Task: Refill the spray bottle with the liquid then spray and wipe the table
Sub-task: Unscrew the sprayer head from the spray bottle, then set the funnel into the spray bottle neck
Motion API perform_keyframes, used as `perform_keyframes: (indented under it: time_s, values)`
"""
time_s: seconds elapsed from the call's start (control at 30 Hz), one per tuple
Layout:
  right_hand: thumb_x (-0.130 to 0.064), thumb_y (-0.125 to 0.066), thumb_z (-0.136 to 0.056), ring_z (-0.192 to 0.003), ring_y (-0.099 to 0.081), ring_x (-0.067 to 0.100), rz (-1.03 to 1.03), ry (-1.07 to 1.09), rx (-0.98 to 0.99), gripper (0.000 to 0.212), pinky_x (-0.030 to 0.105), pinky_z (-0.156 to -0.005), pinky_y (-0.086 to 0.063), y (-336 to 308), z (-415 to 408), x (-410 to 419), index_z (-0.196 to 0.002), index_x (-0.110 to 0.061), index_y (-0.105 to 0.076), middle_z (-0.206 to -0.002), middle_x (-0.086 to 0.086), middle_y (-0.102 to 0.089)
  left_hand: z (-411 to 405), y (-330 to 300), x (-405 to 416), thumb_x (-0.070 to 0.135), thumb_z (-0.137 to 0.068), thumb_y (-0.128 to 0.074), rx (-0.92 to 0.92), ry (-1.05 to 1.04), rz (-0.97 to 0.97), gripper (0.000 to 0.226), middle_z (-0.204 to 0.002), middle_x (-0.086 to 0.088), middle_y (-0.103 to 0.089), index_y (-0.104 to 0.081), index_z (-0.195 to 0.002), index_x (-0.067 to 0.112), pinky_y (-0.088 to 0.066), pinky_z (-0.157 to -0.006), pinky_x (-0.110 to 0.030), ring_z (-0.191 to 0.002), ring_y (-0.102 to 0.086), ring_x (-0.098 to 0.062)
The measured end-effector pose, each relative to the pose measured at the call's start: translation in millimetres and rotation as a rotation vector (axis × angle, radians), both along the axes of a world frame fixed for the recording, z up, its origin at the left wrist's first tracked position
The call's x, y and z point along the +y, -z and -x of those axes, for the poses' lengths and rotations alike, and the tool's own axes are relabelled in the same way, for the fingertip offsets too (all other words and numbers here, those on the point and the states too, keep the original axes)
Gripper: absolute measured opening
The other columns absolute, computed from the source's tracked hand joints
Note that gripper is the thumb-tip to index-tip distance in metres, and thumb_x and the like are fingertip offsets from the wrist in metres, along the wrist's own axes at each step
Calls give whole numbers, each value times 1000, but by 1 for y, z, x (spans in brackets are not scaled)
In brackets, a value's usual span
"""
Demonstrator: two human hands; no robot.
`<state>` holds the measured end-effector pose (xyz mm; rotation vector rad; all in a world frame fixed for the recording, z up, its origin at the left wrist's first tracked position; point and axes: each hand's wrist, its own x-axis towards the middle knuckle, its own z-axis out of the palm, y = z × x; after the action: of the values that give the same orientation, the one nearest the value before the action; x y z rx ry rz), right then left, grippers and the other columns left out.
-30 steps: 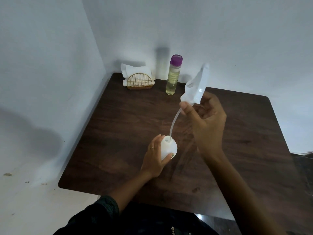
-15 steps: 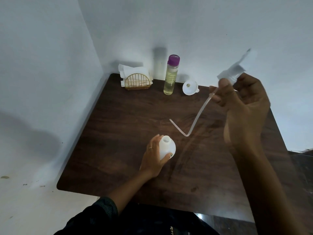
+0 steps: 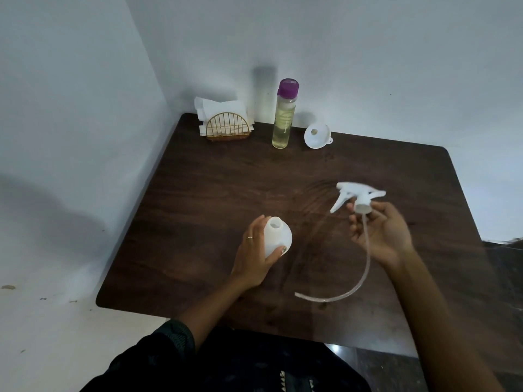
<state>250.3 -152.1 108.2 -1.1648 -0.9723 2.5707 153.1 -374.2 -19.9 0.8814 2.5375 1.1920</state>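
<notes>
The white spray bottle body (image 3: pixel 276 236) stands upright on the dark wooden table (image 3: pixel 212 188) with its neck uncovered, and my left hand (image 3: pixel 254 256) grips it from the left side. My right hand (image 3: pixel 382 236) holds the white trigger spray head (image 3: pixel 358 198) by its collar, low over the table's right half. The head's long dip tube (image 3: pixel 359 281) curves down and to the left. A clear bottle of yellowish liquid with a purple cap (image 3: pixel 284 114) stands at the back, with a white funnel (image 3: pixel 317 135) lying to its right.
A gold wire holder with white napkins (image 3: pixel 225 123) sits at the back left corner. White walls close the table in at the left and the back. The table's front edge is near my body.
My right hand has pulled the spray head and tube out of the bottle, swung it up to the right, then lowered it toward the table. My left hand stays on the bottle.
</notes>
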Motion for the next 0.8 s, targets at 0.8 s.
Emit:
perform_keyframes:
  time_s: [0.8]
  values:
    - [-5,-55,-87,-81,-54,17,-253,-36,-437,12,32,-79,-48,109,41,-50,-96,-5,-61,-82,6,-56,0,0,1,52,-84,-58,-15,-4,52,78,-152,3,-26,-17,-145,28,-41,-105,-38,-133,-35,-16]
